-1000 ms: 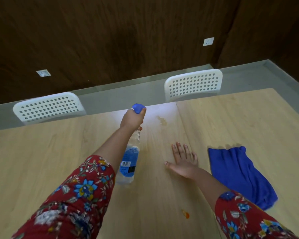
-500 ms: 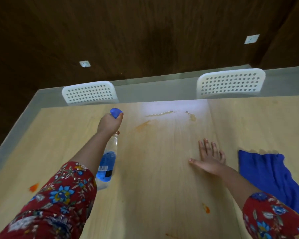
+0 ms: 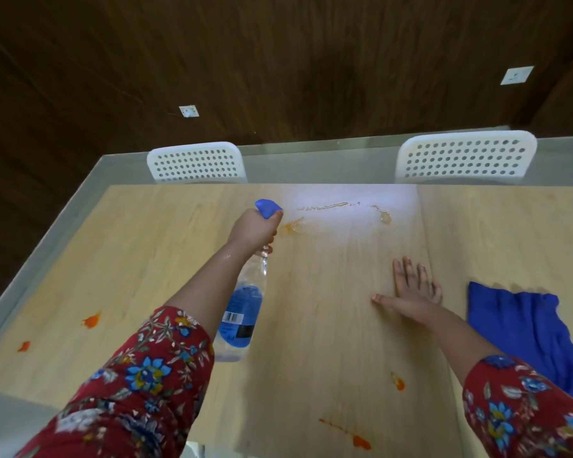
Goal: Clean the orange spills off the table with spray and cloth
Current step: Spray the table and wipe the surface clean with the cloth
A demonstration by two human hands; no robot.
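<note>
Pale wood bench (image 3: 344, 325) before a dark panelled wall (image 3: 278, 61), two white chairs (image 3: 197, 161) at 12 o'clock. Left hand (image 3: 253, 231) grips the spray bottle (image 3: 242, 320); right hand (image 3: 411, 292) lies flat, fingers spread. Blue cloth (image 3: 523, 328) at 3 o'clock; orange spills (image 3: 91, 320) at 12, 6 and 9 o'clock.

The crumpled blue cloth (image 3: 523, 328) lies on the pale wooden counter (image 3: 328, 325), right of the clear plastic spray bottle (image 3: 242, 312); white perforated chairs (image 3: 196, 161) stand behind.
</note>
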